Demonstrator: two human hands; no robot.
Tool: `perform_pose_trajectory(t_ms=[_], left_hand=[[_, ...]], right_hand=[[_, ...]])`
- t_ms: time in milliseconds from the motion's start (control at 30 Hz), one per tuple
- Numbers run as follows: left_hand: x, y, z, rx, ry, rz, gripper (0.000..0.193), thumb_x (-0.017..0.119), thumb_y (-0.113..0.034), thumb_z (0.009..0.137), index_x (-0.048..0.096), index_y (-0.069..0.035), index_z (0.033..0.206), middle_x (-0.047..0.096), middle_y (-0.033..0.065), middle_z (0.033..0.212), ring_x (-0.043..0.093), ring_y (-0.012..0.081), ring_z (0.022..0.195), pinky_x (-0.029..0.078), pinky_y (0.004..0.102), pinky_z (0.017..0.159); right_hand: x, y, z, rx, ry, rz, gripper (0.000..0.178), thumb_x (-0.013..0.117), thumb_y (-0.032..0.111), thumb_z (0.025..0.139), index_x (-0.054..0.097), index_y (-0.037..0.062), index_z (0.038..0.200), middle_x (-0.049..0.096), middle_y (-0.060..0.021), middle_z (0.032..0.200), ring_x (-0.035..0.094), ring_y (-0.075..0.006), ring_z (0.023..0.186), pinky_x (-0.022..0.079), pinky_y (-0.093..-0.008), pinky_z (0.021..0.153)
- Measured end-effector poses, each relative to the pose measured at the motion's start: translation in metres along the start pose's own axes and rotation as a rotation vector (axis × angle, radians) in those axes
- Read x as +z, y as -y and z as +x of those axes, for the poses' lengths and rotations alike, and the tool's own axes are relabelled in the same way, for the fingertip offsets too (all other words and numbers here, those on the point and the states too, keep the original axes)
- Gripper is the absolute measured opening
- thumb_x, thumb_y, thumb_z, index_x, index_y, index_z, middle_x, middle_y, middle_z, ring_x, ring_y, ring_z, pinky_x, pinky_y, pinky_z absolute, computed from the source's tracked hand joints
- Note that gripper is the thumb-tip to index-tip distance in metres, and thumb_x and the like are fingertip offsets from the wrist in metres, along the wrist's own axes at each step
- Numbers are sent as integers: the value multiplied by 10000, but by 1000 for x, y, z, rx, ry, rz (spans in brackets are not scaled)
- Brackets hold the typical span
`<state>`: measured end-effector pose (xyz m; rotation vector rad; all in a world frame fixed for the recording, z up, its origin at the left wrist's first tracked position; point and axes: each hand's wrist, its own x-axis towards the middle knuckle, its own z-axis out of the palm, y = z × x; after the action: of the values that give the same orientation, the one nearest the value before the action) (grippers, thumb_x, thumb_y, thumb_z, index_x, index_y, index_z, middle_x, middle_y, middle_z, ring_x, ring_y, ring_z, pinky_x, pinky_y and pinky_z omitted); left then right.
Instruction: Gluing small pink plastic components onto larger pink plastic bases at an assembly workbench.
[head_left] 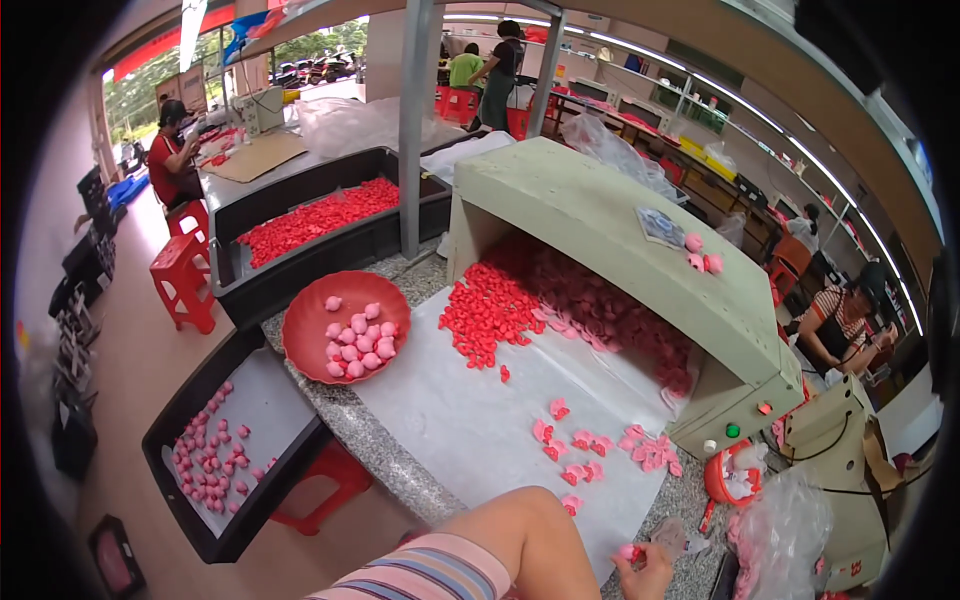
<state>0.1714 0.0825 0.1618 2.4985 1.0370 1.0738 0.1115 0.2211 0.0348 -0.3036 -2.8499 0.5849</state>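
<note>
My left arm reaches in from the lower edge with its elbow bent, in a striped pink sleeve (440,572); the left hand itself is out of the picture. At the bottom, my right hand (650,577) is closed, thumb and fingertips pinching a small round pink piece (629,552) with some red on it. Just up from the hand, loose pink-and-red pieces (582,472) and a cluster of flat pink pieces (652,450) lie on a white sheet (440,410). A red bowl (297,345) holds several round pink pieces (357,343).
A pale green box-shaped machine (600,190) with an open front stands over heaped red pieces (487,315) and pink ones. Black trays (290,470) hold more pieces at left. A grey post (412,130) rises behind the bowl. A plastic bag (790,525) lies at right. Other people work farther off.
</note>
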Motion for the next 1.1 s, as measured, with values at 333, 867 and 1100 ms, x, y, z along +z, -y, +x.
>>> perform_pose_trajectory(t_ms=[333, 867, 1100], left_hand=[[-84, 37, -76, -16, -495, -57, 216, 637, -110, 710, 620, -5, 898, 613, 116, 833, 587, 215, 765, 475, 334, 676], [-32, 99, -189, -752, -1279, -931, 374, 574, -151, 843, 499, 17, 1169, 621, 105, 988, 601, 173, 886, 478, 299, 797], [-29, 112, -193, -798, -1393, -1301, 418, 594, -168, 835, 480, 59, 1167, 579, 79, 1007, 571, 148, 909, 450, 268, 813]], right_hand=[[54, -55, 44, -1178, -602, -799, 270, 613, 275, 782, 601, 48, 928, 596, -115, 779, 559, -244, 719, 444, -343, 662], [-9, 107, 25, -285, -331, 105, 212, 722, 173, 679, 568, 30, 704, 528, -101, 646, 510, -272, 597, 420, -363, 562], [9, 97, 42, -328, -337, 72, 189, 711, 150, 680, 576, 54, 771, 570, -103, 735, 545, -250, 679, 439, -368, 644]])
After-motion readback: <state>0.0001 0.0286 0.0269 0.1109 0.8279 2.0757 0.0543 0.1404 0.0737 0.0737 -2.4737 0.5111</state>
